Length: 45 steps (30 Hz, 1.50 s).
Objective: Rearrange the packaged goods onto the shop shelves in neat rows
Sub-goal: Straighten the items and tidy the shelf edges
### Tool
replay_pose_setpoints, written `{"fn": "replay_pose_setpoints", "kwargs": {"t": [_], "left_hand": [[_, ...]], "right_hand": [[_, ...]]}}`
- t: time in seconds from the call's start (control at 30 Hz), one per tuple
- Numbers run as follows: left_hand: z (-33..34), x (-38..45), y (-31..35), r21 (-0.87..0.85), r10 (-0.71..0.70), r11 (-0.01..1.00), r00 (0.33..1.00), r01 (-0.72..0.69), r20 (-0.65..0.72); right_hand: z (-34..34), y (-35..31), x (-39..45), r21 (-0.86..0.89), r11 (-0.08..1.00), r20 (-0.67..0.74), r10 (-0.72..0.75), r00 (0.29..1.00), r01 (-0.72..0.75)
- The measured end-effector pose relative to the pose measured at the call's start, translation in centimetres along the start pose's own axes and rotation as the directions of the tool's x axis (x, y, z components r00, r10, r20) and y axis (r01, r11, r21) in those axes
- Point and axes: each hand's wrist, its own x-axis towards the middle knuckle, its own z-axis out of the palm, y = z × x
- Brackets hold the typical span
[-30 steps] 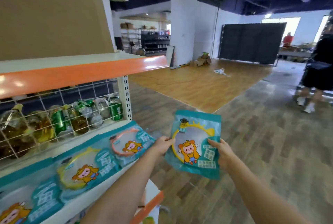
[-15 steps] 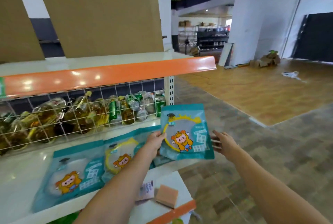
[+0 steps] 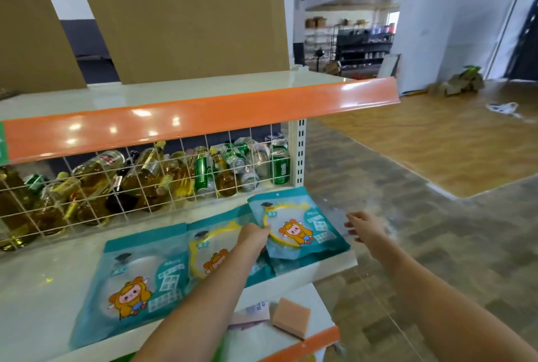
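A teal packet with a cartoon figure (image 3: 302, 227) lies at the right end of the white middle shelf (image 3: 43, 283), overlapping the row. My left hand (image 3: 253, 236) pinches its left edge. To its left lie two more teal packets, one in the middle (image 3: 209, 251) partly under my forearm and a larger-looking one nearer me (image 3: 131, 286). My right hand (image 3: 365, 227) hovers just right of the shelf end, fingers spread, touching nothing.
Behind a wire grid (image 3: 116, 187) lie bottles and green cans. An orange-edged top shelf (image 3: 203, 117) carries cardboard sheets (image 3: 189, 15). A lower shelf holds a peach sponge block (image 3: 291, 318) and a small pack. Tiled aisle and wooden floor spread to the right.
The packet went from held up in both hands in the aisle down onto the shelf's right end. My right hand let go and drew back; the view swung left toward the shelf.
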Motion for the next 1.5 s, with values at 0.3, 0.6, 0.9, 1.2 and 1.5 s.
{"fn": "replay_pose_setpoints", "kwargs": {"t": [0.3, 0.6, 0.9, 1.2, 1.5], "left_hand": [[-1.2, -1.5, -0.7, 0.795, 0.346, 0.524, 0.929, -0.305, 0.129], [-1.2, -2.1, -0.7, 0.904, 0.422, 0.31, 0.895, -0.294, 0.146], [-3.6, -4.3, -1.2, 0.9, 0.456, 0.295, 0.875, -0.321, 0.163], [-10.1, -6.6, -3.7, 0.922, 0.455, 0.355, 0.89, -0.155, -0.025], [-17.5, -12.6, -10.3, 0.851, 0.293, 0.501, 0.895, 0.157, -0.337]], "right_hand": [[1.6, -0.1, -1.6, -0.482, 0.864, 0.054, -0.14, 0.989, 0.148], [1.7, -0.7, -2.7, -0.714, 0.664, 0.17, -0.144, 0.975, 0.222], [1.8, -2.2, -3.2, -0.801, 0.512, 0.2, -0.256, 0.946, 0.309], [8.9, -5.8, -6.7, -0.76, 0.15, 0.527, -0.43, 0.733, 0.633], [19.5, -6.9, -13.7, -0.521, 0.032, 0.756, -0.447, 0.478, 0.853]]}}
